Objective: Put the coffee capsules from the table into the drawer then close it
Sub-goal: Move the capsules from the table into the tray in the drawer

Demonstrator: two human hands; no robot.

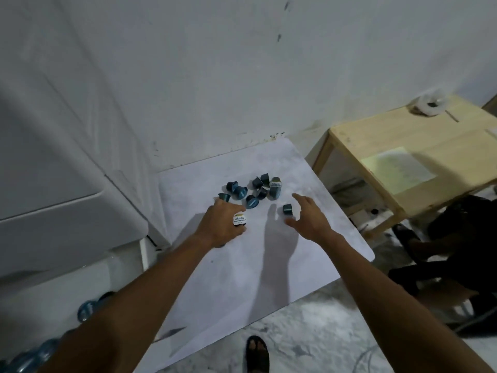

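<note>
Capsules are mostly on the table, and you are picking them up.

About ten dark blue capsules (254, 191) lie clustered at the far end of the white table (269, 265), with one stray capsule (287, 210) just beside your right hand (309, 219), which is spread open around it without gripping. Your left hand (224, 224) is curled around a white-lidded capsule (240, 219). No drawer is in view, so nearly the whole job looks left to do.
</note>
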